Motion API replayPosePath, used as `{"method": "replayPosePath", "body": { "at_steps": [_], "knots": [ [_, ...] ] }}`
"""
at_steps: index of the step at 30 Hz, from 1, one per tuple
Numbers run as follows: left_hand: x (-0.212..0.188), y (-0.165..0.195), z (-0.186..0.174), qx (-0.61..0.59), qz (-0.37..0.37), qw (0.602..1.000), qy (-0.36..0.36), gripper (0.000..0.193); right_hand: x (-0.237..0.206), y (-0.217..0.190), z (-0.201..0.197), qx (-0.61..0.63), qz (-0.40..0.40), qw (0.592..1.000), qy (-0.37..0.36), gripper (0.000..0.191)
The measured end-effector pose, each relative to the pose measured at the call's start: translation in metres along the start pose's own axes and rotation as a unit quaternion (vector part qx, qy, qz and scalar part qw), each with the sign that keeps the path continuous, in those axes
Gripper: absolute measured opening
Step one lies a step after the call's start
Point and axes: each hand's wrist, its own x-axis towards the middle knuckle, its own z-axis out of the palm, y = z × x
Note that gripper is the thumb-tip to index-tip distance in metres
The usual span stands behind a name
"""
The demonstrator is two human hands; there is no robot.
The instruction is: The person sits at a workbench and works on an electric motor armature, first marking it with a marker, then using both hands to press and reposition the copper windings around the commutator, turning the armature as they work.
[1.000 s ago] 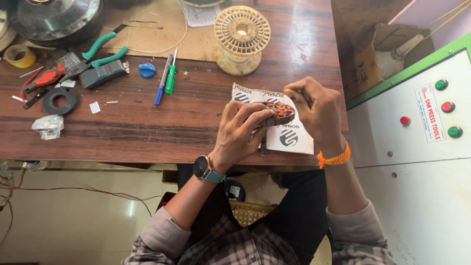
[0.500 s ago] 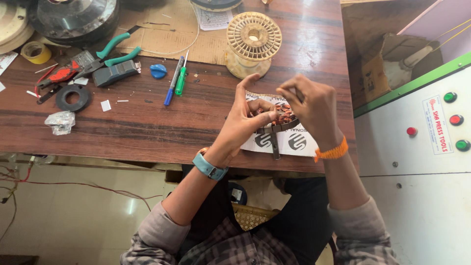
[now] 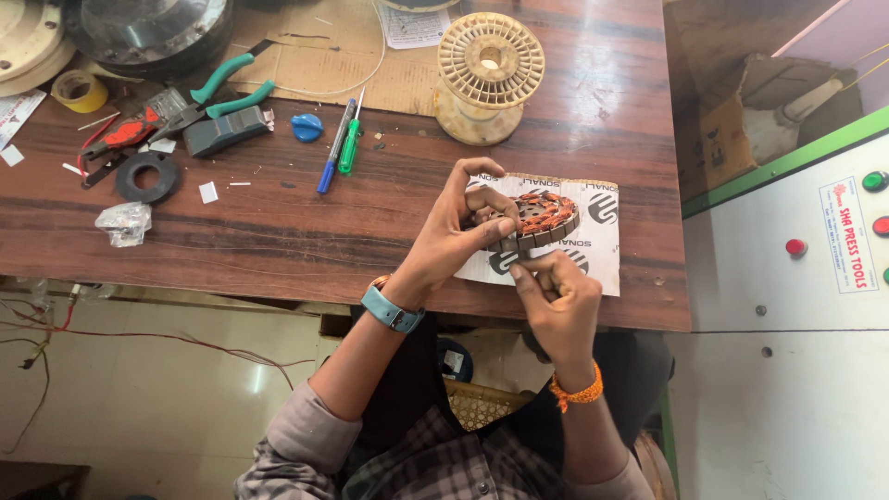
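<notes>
Stator (image 3: 546,216) near table edge (image 3: 278,282)

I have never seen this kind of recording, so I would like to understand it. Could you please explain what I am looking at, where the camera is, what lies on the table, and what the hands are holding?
The picture comes from a camera worn on a person's head, looking down at their own two bare hands and a wooden workbench.

The left hand, with a blue watch on the wrist, grips a round motor stator wound with copper-coloured wire. The right hand, with an orange wristband, touches its lower edge; whether it holds a small tool I cannot tell. Under the stator lies a printed white paper sheet.

Further back stand an empty cream plastic spool, green-handled pliers, a blue and a green screwdriver, a black tape roll and a yellow tape roll. To the right is a white machine panel with red and green buttons.
</notes>
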Motion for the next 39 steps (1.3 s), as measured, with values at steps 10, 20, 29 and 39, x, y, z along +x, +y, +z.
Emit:
{"method": "replayPosePath", "body": {
  "at_steps": [10, 20, 29, 39],
  "knots": [
    [-0.010, 0.010, 0.032, 0.506, 0.233, 0.827, 0.073, 0.054, -0.023, 0.022, -0.014, -0.015, 0.083, 0.994, 0.066, 0.004],
    [-0.002, 0.012, 0.037, 0.548, 0.236, 0.802, 0.036, 0.037, 0.029, 0.009, -0.064, -0.098, -0.082, 0.987, 0.092, 0.010],
    [-0.001, 0.019, 0.038, 0.552, 0.229, 0.801, 0.034, 0.038, 0.071, -0.025, -0.056, -0.132, -0.103, 0.986, -0.011, 0.006],
    [0.017, 0.027, 0.037, 0.070, -0.076, 0.992, 0.067, 0.094, 0.118, -0.032, -0.042, -0.179, -0.088, 0.975, -0.098, 0.016]
  ]
}}
